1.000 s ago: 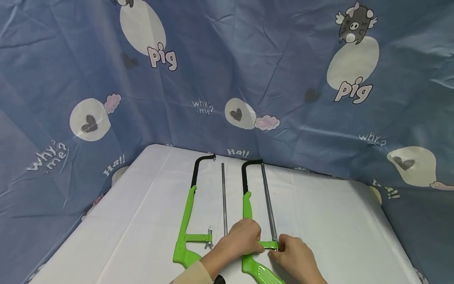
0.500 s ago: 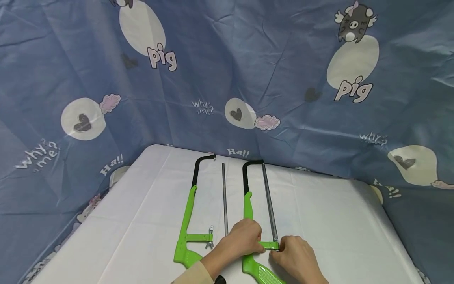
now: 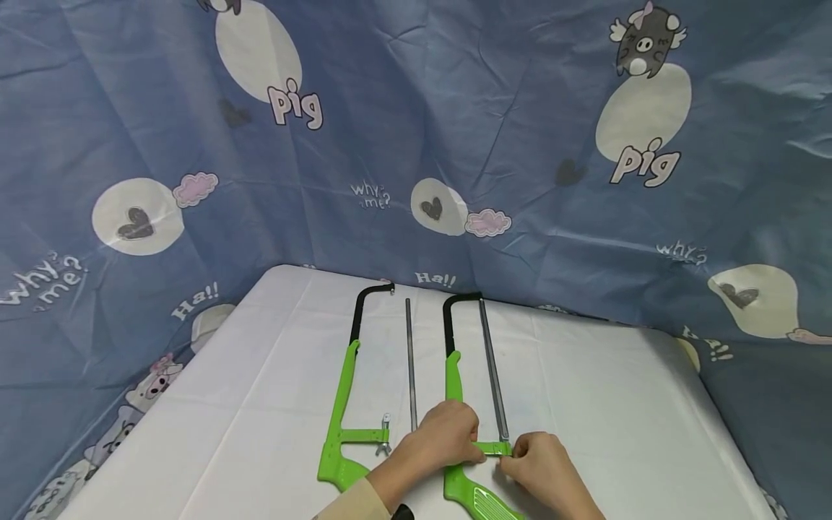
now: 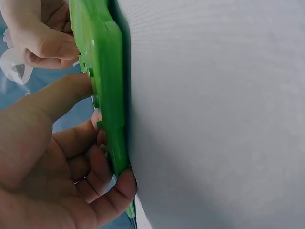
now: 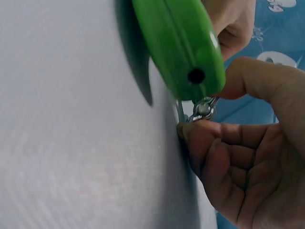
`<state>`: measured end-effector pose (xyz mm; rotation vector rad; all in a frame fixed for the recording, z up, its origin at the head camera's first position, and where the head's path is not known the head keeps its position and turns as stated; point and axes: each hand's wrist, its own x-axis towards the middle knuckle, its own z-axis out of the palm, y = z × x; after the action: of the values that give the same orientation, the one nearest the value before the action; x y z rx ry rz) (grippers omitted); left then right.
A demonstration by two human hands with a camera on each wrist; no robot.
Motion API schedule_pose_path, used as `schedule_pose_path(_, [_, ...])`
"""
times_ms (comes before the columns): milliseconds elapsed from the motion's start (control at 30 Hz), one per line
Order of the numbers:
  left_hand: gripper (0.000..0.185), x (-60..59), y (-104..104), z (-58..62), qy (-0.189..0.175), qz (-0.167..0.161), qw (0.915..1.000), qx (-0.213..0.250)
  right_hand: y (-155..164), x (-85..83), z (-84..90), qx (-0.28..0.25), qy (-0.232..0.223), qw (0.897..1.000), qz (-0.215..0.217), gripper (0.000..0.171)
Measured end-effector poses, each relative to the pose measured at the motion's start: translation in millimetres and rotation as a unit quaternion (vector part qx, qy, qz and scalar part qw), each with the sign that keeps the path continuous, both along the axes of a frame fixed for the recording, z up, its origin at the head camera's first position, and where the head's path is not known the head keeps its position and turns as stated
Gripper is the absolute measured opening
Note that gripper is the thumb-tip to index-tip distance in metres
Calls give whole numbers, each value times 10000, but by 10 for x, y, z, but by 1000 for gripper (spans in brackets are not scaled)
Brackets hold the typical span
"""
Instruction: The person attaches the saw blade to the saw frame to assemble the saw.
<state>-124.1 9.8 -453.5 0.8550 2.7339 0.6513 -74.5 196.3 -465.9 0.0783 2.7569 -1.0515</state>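
A green hacksaw [image 3: 484, 502] with a black front arm lies on the white table, its grey blade [image 3: 494, 375] running along the right side of the frame. My left hand [image 3: 448, 433] grips the frame around its green crossbar, thumb and fingers on either side in the left wrist view. At the bar's outer end, my right hand [image 3: 544, 466] pinches the metal wing nut [image 5: 204, 109] between thumb and fingers. The right wrist view shows the nut just past the round hole in the green handle end. In the head view the fingers hide the nut.
A second green hacksaw frame [image 3: 341, 393] without a blade lies to the left, with its own wing nut [image 3: 383, 449] at the bar end. Between the two saws lies a loose blade [image 3: 411, 361], its near end behind my left hand. A blue printed cloth [image 3: 364, 144] hangs behind the table.
My right fingers have shifted slightly at the wing nut, the thumb moving a little. The left hand and both saws stay in place. The cloth at the left has slid outward.
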Motion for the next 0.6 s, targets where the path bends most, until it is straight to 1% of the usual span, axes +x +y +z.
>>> schedule_pose_path(67, [40,-9,-5,-1,-65,8,10000,53,24,-15,-17,-340,-221,9992,-30,17])
schedule_pose_path(200, [43,-18,-12,-9,-129,39,9999,34,66,-36,-58,-832,-516,9952,-75,13])
schedule_pose_path(333, [45,-21,-9,-21,-140,81,9999,-55,116,-45,-85,-1456,-823,9858,-126,11])
schedule_pose_path(400, [44,-27,-9,-26,-187,89,9998,-29,145,-46,-97,-1847,-984,9778,-114,11])
schedule_pose_path(500, [43,-39,-13,-28,-318,88,9994,86,186,-48,-117,-2420,-1212,9627,-21,12])
schedule_pose_path(600, [41,-48,-21,-27,-420,63,9990,169,227,-63,-143,-3051,-1486,9406,108,12])
